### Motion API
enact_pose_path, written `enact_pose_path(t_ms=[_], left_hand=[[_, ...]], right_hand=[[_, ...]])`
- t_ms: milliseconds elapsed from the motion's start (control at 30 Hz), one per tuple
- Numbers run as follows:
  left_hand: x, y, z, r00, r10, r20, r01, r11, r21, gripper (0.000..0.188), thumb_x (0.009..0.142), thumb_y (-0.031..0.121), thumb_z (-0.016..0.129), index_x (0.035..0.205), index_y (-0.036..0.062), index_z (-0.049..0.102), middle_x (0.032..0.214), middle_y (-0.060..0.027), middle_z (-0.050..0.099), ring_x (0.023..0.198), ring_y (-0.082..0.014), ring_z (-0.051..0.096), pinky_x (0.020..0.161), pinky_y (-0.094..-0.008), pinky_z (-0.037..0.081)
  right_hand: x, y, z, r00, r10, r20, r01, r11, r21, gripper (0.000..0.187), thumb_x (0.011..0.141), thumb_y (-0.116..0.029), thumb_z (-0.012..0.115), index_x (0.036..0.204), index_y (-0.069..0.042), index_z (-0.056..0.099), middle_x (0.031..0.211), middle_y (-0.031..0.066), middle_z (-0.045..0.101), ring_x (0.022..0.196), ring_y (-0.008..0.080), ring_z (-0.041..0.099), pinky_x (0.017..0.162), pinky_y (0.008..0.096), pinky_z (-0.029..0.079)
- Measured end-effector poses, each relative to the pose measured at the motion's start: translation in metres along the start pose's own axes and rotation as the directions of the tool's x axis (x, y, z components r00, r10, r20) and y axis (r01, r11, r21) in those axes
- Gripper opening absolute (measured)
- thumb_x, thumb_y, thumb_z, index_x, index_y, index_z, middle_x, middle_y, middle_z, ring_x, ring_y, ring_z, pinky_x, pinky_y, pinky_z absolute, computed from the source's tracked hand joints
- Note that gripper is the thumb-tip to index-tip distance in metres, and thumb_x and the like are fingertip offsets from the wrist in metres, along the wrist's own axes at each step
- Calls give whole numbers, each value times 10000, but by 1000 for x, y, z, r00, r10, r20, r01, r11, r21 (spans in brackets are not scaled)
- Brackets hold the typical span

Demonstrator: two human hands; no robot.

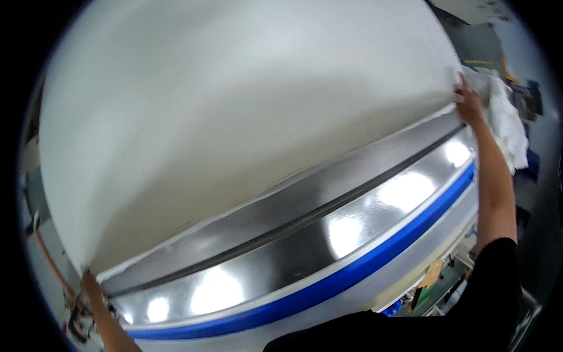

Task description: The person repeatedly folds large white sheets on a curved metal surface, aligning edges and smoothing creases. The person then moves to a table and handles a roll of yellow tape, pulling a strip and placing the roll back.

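Observation:
A large white sheet [252, 105] spreads across most of the view, its near edge running slantwise from lower left to upper right. At the sheet's near left corner, my left hand [91, 286] is closed on the edge, its fingertips partly hidden. Far to the right, my right hand [469, 105] grips the other end of that edge, with one finger pointing upward. Below the sheet's edge lies a long shiny metal surface [287, 249], crossed lengthwise by a dark groove [293, 222].
A blue strip [328, 284] borders the metal's near side. Crumpled white cloth [507, 126] hangs beyond my right hand. An orange hose [50, 258] runs at the far left. Brown cardboard [431, 273] and other items lie low at the right, near my black sleeve [492, 281].

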State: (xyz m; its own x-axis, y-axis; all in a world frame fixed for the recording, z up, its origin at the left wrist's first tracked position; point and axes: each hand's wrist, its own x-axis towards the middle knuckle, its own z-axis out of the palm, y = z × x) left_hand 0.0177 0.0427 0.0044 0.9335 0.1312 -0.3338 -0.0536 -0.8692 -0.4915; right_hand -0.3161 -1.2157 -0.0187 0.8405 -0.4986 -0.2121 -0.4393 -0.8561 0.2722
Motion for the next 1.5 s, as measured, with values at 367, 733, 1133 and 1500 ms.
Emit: enact_pose_path(t_ms=[367,733,1133,1500], left_hand=[[-83,48,-141,996,6,-89,5,991,131,379,859,85,504,1193,188,647,1087,-144,672,1005,-363,613,868,-465,493],[-220,18,-48,837,167,521,-367,878,308,393,843,87,492,1200,178,629,1152,-83,659,1107,-272,597,1066,-458,355],[-264,65,30,536,84,840,-626,708,328,228,818,98,603,1008,128,724,1153,-89,669,1105,-272,619,896,-452,499],[-221,63,8,844,-319,432,159,917,366,294,899,201,511,1133,75,637,1186,-165,642,1085,-346,628,856,-428,533]], right_hand=[[-32,115,-90,995,-21,-92,28,997,77,845,827,69,566,1524,-242,203,1215,176,623,1126,322,597,940,432,482],[-196,143,-60,939,-254,234,249,967,49,896,716,168,522,1504,-155,242,1207,163,630,1089,321,613,944,425,473],[-280,102,1,778,-163,607,307,941,-140,646,876,-37,495,1479,-116,276,896,179,662,856,359,619,990,500,403],[-301,150,37,790,-96,605,230,962,-149,604,935,-59,433,1508,-152,266,914,192,646,806,342,594,773,475,474]])
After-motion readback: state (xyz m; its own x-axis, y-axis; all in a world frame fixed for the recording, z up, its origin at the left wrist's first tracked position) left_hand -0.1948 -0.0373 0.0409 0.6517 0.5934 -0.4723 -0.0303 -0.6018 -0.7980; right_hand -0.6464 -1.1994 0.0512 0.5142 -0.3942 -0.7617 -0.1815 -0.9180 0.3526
